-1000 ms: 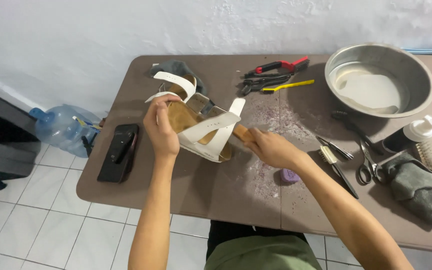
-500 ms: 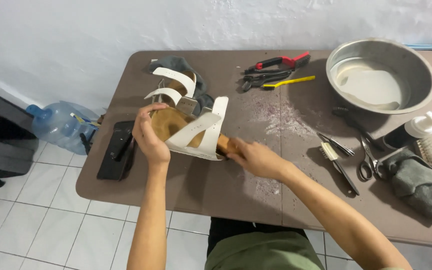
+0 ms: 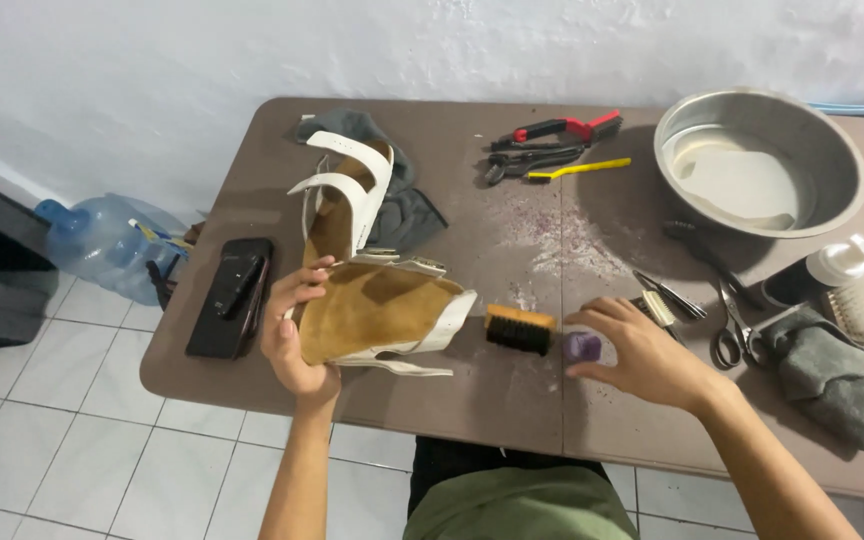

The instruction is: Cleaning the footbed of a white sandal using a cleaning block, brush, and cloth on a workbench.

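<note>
1. Head view: the left hand (image 3: 292,335) grasps a white sandal (image 3: 382,315) by its heel end, tan footbed up, over the brown worktop (image 3: 472,390).
2. The right hand (image 3: 642,355) rests on the worktop, fingers curled onto a small purple block (image 3: 583,346).
3. A wooden brush (image 3: 520,328) lies between sandal and block.
4. A second sandal (image 3: 347,195) lies on a grey cloth (image 3: 407,205) behind.

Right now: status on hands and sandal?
Left hand holds white sandal, footbed up. Right hand on small purple block. Brush lies between them on table.
</note>
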